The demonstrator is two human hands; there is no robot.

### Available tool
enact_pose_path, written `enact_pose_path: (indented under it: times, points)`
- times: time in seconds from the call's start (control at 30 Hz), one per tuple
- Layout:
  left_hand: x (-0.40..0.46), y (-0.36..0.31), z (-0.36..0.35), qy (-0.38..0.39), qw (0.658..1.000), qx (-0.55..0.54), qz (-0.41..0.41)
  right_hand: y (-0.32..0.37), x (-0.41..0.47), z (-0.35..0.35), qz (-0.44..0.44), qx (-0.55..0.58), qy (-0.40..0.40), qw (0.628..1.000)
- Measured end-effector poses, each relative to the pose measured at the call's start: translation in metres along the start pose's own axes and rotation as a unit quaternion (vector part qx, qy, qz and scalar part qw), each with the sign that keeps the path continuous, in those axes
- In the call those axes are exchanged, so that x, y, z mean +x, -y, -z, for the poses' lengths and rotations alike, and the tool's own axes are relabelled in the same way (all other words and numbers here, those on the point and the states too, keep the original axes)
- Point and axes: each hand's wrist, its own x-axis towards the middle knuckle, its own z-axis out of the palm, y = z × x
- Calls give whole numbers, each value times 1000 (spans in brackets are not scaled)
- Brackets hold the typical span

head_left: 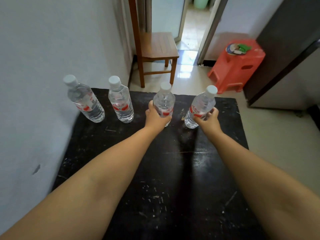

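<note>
left hand [156,116], right hand [208,118] outstretched (fingers [213,111] curled)

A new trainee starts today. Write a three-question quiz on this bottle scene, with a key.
1. True or false: the left hand and the right hand are both empty.
2. How many capped water bottles are in view? A two; B four; C six.
3. Fill in: the plastic stool on the floor beyond the black table is ____ in colour.

Key
1. False: the left hand grips the third bottle, and the right hand grips the rightmost bottle.
2. B: the far-left bottle, the second bottle and the two held ones.
3. Red.
</note>
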Motion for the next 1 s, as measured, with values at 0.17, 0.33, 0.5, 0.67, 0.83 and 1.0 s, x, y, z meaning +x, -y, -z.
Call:
enact_pose_path:
  times: [0.17, 0.33, 0.5, 0.67, 0.83, 1.0]
  points:
    - [-30, 8, 5, -7, 995, 68, 73, -16, -31, 17, -118, -107, 35, 987]
    - [-85, 30, 11, 37, 971, 220, 91, -31, -81, 24, -71, -251, 140, 955]
    - [-163, 52, 12, 31, 950, 301, 84, -35, -140, 24, 41, -443, 206, 871]
    - [-261, 98, 3, -11, 939, 321, 126, -54, -211, 16, 141, -546, 283, 776]
    - [-360, 150, 14, -64, 928, 301, 210, -74, -292, -2, 221, -604, 346, 683]
    - [-450, 204, 43, -117, 926, 228, 277, -87, -377, -40, 302, -610, 416, 603]
